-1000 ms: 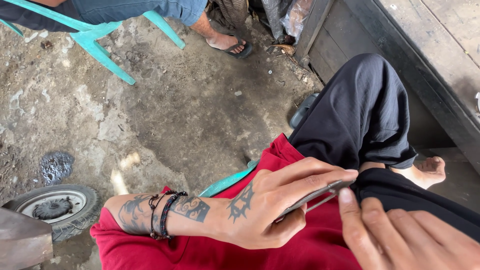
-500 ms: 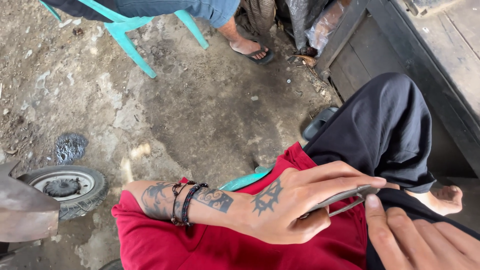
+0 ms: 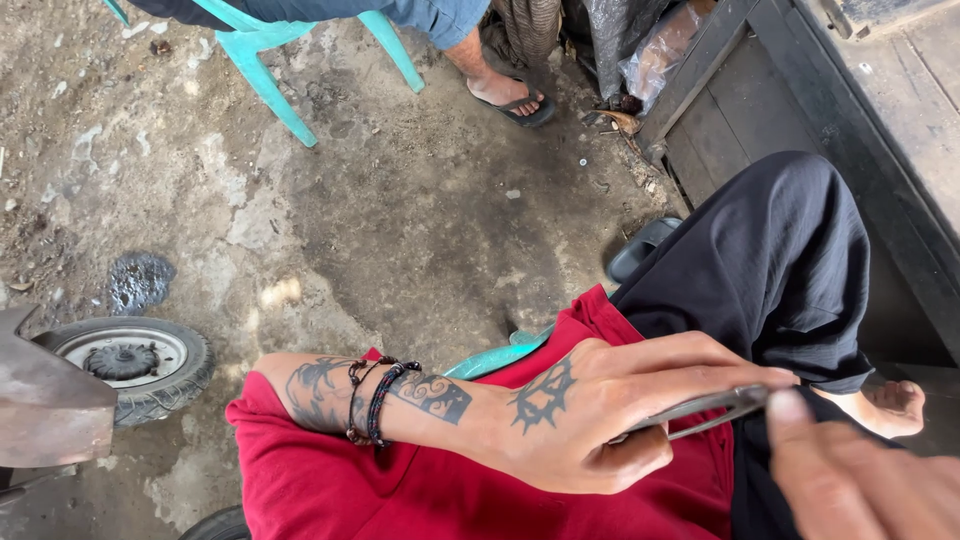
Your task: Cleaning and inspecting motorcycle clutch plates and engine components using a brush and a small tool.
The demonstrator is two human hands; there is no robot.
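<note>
1. Head view, what has changed: over the last second the camera has swung a little to the right and down. The small wheel (image 3: pixel 130 365) at the lower left and the turquoise stool legs (image 3: pixel 265 85) have slid across the picture, while the two hands have kept the same relation to each other. The work looks steady, with no new step begun.

2. Head view, left hand (image 3: pixel 590 415): the tattooed forearm lies across the red cloth (image 3: pixel 330 480) on the lap, wrist straight, beaded bracelets (image 3: pixel 375 400) at the wrist. Its fingers are closed round a thin grey metal tool (image 3: pixel 705 408), the forefinger stretched along the top. The tool points to the right, over the black trouser leg (image 3: pixel 770 260).

3. Head view, right hand (image 3: pixel 860 480): it sits at the lower right corner, blurred and partly cut off. A fingertip touches the tool's far end; whether it grips anything cannot be told.

4. Another person's sandalled foot (image 3: pixel 510 95) rests on the dirt floor (image 3: pixel 400 220) beyond.
</note>
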